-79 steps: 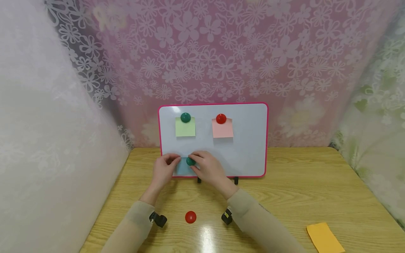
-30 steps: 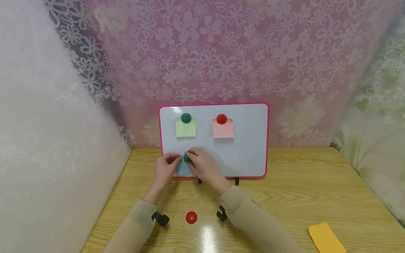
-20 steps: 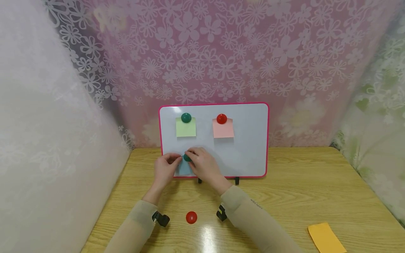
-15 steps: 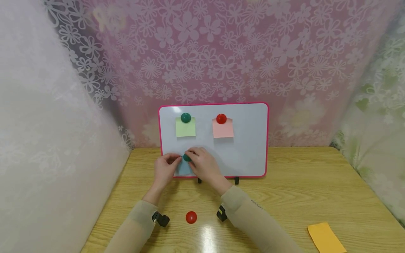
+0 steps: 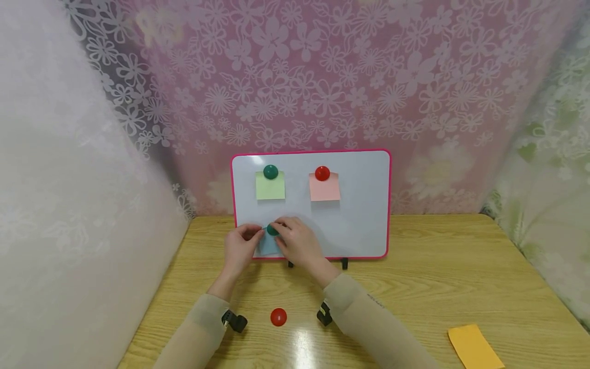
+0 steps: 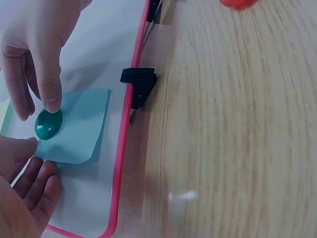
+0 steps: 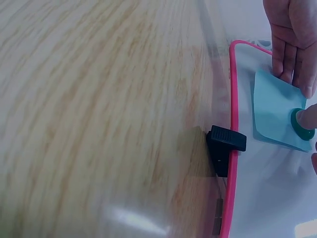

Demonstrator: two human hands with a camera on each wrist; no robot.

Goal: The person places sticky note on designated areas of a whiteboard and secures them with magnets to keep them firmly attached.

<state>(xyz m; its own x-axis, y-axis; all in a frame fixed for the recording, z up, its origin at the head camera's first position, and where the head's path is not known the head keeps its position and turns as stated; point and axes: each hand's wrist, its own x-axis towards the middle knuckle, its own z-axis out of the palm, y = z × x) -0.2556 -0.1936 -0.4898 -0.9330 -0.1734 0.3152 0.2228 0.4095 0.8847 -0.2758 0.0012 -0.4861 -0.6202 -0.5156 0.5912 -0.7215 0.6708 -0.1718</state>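
At the lower left of the whiteboard (image 5: 355,220), a light blue sticky note (image 6: 81,124) lies against the surface. My left hand (image 5: 239,246) pinches its upper left corner between thumb and fingertips. My right hand (image 5: 299,241) holds a round green magnet (image 6: 48,124) at the note's top edge, the thumb on the magnet's side. In the right wrist view, a fingertip presses the magnet (image 7: 301,126) over the blue note (image 7: 277,109). Part of the note is hidden behind my right fingers in the head view.
Higher on the board, another green magnet (image 5: 270,171) holds a green note (image 5: 270,188), and a red magnet (image 5: 322,173) holds a pink note (image 5: 324,189). A loose red magnet (image 5: 278,317) lies on the table between my forearms. Orange sticky notes (image 5: 475,346) lie front right. Black feet (image 6: 139,82) support the board.
Compared with the earliest frame, my right hand and the green magnet have shifted slightly left and up along the blue note. My left hand keeps its pinch at the corner, almost unmoved.
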